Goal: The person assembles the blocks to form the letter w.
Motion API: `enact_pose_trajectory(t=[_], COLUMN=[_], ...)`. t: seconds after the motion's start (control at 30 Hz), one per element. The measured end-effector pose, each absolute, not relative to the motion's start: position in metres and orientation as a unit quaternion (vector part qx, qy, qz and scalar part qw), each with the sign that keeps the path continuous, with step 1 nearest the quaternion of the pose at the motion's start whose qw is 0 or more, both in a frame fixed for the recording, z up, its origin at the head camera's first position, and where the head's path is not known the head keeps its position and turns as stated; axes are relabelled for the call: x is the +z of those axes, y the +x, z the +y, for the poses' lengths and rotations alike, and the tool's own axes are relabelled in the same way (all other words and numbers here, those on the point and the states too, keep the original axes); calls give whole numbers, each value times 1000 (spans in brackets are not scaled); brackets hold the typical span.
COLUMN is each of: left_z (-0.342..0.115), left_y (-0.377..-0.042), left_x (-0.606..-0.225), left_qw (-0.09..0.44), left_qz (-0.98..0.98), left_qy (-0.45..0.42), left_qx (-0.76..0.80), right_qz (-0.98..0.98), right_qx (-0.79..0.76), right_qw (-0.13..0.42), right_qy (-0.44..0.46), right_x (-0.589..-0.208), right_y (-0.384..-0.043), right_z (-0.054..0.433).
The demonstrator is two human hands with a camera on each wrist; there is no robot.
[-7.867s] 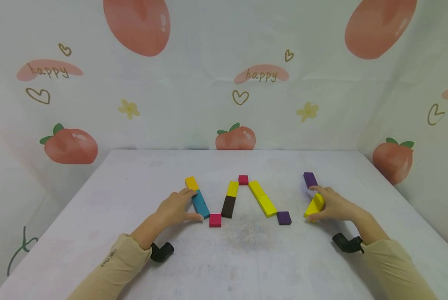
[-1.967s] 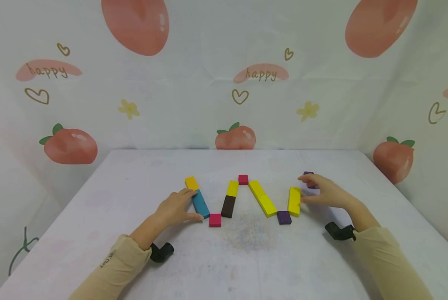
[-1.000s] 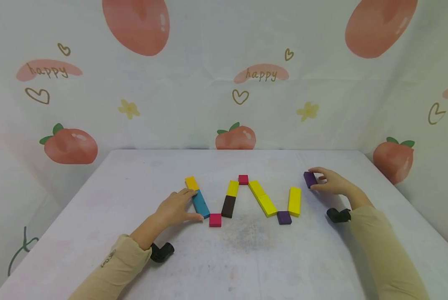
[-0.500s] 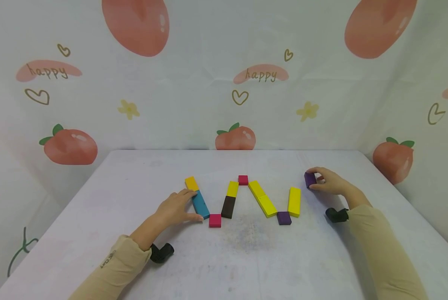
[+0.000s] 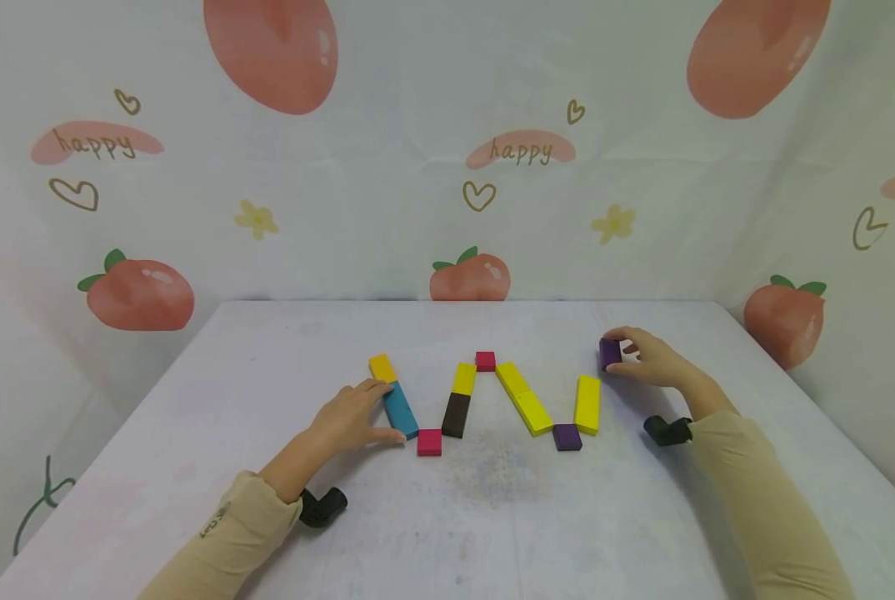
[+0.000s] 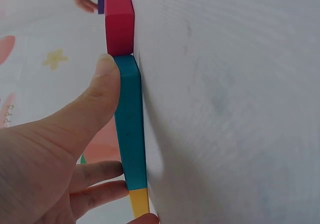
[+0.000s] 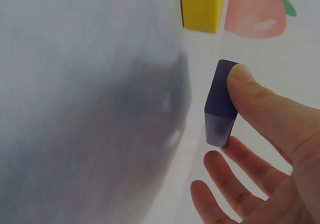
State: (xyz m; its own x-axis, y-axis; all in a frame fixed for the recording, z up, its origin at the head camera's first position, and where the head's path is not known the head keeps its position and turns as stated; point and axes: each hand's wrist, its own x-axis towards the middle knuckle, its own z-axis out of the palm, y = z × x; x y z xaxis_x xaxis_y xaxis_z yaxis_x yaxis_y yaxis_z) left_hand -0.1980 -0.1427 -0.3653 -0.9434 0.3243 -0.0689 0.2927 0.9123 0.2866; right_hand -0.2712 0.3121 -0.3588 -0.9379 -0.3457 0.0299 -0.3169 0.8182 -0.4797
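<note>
My right hand [image 5: 656, 363] pinches a dark purple block [image 5: 608, 355] between thumb and fingers. In the right wrist view the thumb presses one side of this purple block [image 7: 220, 91], and a fingertip shows at its lower end. Below it in the head view lies a yellow block [image 5: 587, 405]. My left hand [image 5: 344, 418] rests beside a blue block [image 5: 400, 410], its fingers loosely extended. In the left wrist view the thumb and fingertips touch the side of the blue block [image 6: 131, 124]; an orange block [image 6: 140, 204] adjoins it.
A zigzag of blocks crosses the white table [image 5: 492, 533]: a near red block [image 5: 429, 442], a dark brown block [image 5: 456, 415], a far red block [image 5: 486, 361], yellow blocks [image 5: 523, 398] and a second purple block [image 5: 567, 437]. A printed curtain [image 5: 387, 200] hangs behind.
My right hand let go of the yellow block beside the near purple one, reached the far purple block, took hold of it and carried it slightly left and away. My left hand stays in place.
</note>
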Motion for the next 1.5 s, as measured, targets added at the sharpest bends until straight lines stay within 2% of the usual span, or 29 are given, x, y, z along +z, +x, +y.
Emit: enact_pose_trajectory(t=[0.9,1.5], left_z=[-143,-142], left_y=[-198,-198], left_x=[-365,-364], left_qw=[58,59], left_qz=[977,977], left_qy=[160,158], left_qx=[130,129], right_qz=[951,951], right_qx=[-251,-253], right_qw=[44,80], right_qy=[-176,-159], right_x=[-365,-368], right_y=[-276,-280], right_z=[296,292])
